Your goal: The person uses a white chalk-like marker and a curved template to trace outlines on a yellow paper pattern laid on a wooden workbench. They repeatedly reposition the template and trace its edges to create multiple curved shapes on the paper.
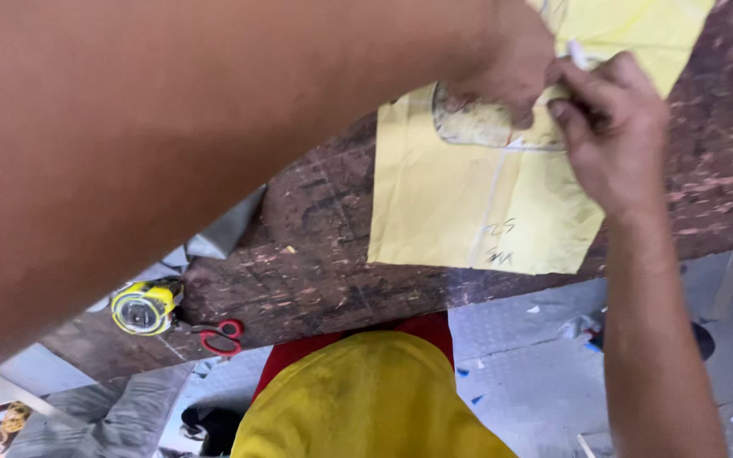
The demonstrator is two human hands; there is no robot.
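A yellow sheet of cloth lies flat on a dark, worn wooden table, with thin lines and small marks drawn on it. My left hand reaches in from the upper left with curled fingers and presses a pale curved piece down on the sheet. My right hand comes up from the lower right and pinches a small white piece of chalk just beside my left fingers, over the upper part of the sheet. My left forearm hides much of the table's left side.
A yellow tape measure and red-handled scissors lie near the table's near-left edge. Below the edge I see my yellow shirt. The grey floor has scattered scraps.
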